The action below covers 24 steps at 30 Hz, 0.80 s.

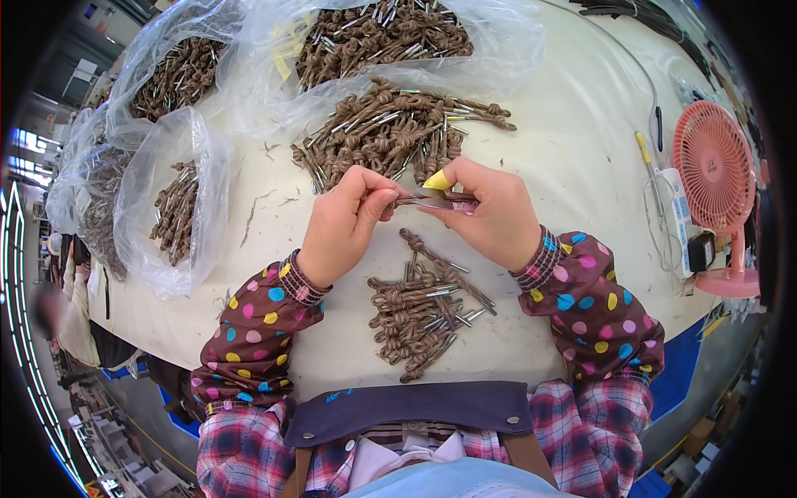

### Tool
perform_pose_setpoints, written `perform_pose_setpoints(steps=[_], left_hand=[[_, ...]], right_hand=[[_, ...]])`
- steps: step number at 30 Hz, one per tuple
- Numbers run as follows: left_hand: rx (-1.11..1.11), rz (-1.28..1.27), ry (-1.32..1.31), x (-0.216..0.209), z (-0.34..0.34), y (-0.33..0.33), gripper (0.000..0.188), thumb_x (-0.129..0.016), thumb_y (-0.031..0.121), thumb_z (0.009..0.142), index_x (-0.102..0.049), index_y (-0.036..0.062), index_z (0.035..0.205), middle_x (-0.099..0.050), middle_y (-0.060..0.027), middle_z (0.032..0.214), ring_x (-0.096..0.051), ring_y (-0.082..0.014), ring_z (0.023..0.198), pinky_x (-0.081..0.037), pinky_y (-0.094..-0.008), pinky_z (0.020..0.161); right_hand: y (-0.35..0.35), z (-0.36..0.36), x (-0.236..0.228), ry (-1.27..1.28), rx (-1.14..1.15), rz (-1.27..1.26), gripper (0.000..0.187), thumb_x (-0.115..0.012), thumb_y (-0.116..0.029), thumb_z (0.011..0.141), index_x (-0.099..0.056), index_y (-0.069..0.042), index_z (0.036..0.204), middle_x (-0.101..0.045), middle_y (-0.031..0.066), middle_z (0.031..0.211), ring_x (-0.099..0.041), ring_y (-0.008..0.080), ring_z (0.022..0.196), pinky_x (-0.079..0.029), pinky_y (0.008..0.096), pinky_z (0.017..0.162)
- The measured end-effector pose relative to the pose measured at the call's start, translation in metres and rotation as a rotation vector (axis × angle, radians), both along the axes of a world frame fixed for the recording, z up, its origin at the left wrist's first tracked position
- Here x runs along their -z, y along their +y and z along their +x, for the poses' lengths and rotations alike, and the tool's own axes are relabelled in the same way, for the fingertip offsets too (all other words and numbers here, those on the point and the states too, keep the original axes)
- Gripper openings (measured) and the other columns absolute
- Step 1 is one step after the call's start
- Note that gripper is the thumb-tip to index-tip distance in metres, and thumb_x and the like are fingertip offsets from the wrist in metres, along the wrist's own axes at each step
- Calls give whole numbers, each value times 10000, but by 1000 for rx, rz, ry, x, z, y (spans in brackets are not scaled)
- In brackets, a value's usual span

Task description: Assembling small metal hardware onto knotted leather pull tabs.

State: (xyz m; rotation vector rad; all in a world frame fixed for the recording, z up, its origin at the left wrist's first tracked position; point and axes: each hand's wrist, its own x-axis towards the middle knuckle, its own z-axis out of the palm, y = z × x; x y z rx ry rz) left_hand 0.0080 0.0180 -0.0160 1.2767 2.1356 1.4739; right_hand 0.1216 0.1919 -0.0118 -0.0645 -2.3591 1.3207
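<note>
Both my hands meet over the middle of the table, just in front of a heap of brown knotted shoelaces (382, 124) with shiny metal tips. My left hand (344, 220) is closed, pinching the end of a brown shoelace (405, 200) between thumb and forefinger. My right hand (498, 212), with yellow tape round a fingertip, is closed on a small dark-handled tool (462, 197); its silvery blade touches or nearly touches the lace end. The fingers partly hide the tool, so its exact kind is unclear. Nearer to me lies a smaller pile of bundled shoelaces (415, 311).
Clear plastic bags of brown laces stand at the back (498, 50) and left (124, 207). On the right are a pink fan (714, 170), a white power strip (677, 220) and a yellow-tipped pen-like tool (642, 148). Another person (75, 319) is at the far left.
</note>
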Motion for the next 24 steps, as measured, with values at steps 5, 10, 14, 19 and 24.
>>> perform_pose_setpoints(steps=[5, 10, 14, 19, 24], left_hand=[[-13, -3, -1, 4, -1, -2, 97, -544, 105, 958, -538, 10, 978, -666, -80, 840, -615, -127, 683, -503, -261, 623], [-25, -2, 70, 6, 1, 2, 95, -550, 102, 954, -539, 10, 974, -661, -97, 850, -630, -172, 711, -504, -279, 645], [-30, 6, 109, 5, 3, 2, 96, -559, 100, 946, -541, 10, 974, -667, -106, 866, -651, -218, 734, -509, -294, 653], [-21, 5, 83, 8, 3, 2, 96, -569, 99, 939, -546, 11, 969, -672, -106, 875, -659, -224, 750, -511, -298, 656], [-16, 21, 110, 8, 3, 3, 91, -573, 95, 935, -549, 13, 967, -677, -102, 879, -658, -218, 749, -511, -293, 658]], right_hand=[[4, 0, -4, 96, -38, 201, 325, -789, -192, 748, -593, -34, 954, -627, 61, 865, -627, 170, 664, -494, 281, 542], [0, 3, -12, 67, 103, 668, 320, -712, -352, 783, -544, -83, 825, -518, 38, 816, -584, 219, 603, -459, 313, 506], [-3, 1, -7, 119, 101, 730, 309, -703, -349, 786, -516, -102, 779, -486, 26, 779, -556, 191, 562, -435, 318, 483], [-4, 1, -5, 142, 93, 748, 293, -689, -343, 796, -511, -111, 768, -480, 22, 771, -555, 172, 548, -431, 303, 479], [-5, -1, -3, 162, 88, 743, 293, -693, -335, 792, -507, -112, 757, -483, 22, 764, -553, 170, 543, -430, 304, 476]])
